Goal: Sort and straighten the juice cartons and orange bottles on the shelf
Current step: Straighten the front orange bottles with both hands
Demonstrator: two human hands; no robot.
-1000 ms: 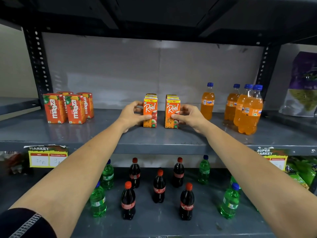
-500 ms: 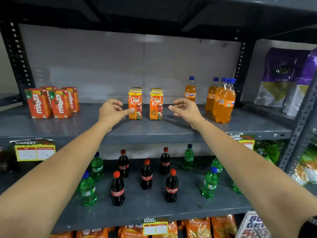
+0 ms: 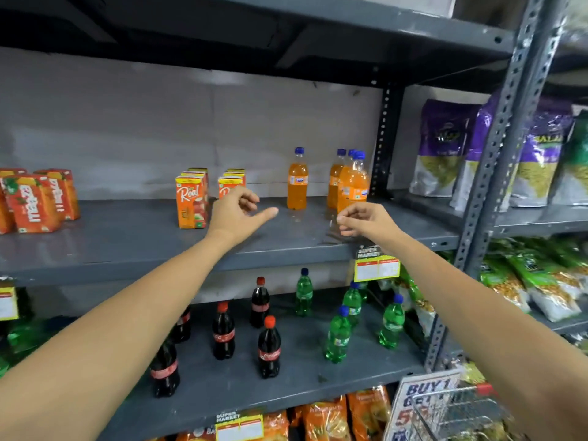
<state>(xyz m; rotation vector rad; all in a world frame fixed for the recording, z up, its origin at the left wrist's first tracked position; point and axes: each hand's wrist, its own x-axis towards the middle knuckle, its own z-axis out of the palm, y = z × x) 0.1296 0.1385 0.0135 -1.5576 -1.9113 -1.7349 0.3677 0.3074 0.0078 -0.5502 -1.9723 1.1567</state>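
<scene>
Two short rows of orange Real juice cartons point(image 3: 191, 202) stand mid-shelf on the grey shelf point(image 3: 127, 246). Red Maaza cartons point(image 3: 35, 202) sit at the far left. One orange bottle point(image 3: 297, 179) stands alone, and a tight cluster of orange bottles point(image 3: 351, 183) stands near the upright. My left hand point(image 3: 237, 213) hovers in front of the right carton row, thumb out, fingers curled, holding nothing. My right hand point(image 3: 366, 219) is just below the bottle cluster, fingers loosely curled and empty.
On the shelf below stand dark cola bottles point(image 3: 269, 348) and green bottles point(image 3: 338, 335). A yellow price tag point(image 3: 377, 268) hangs on the shelf lip. A perforated upright point(image 3: 496, 173) divides off purple snack bags point(image 3: 442, 148). A wire basket point(image 3: 464, 415) is at lower right.
Both hands let go of the Real cartons and moved right toward the orange bottles. The view has swung right as well.
</scene>
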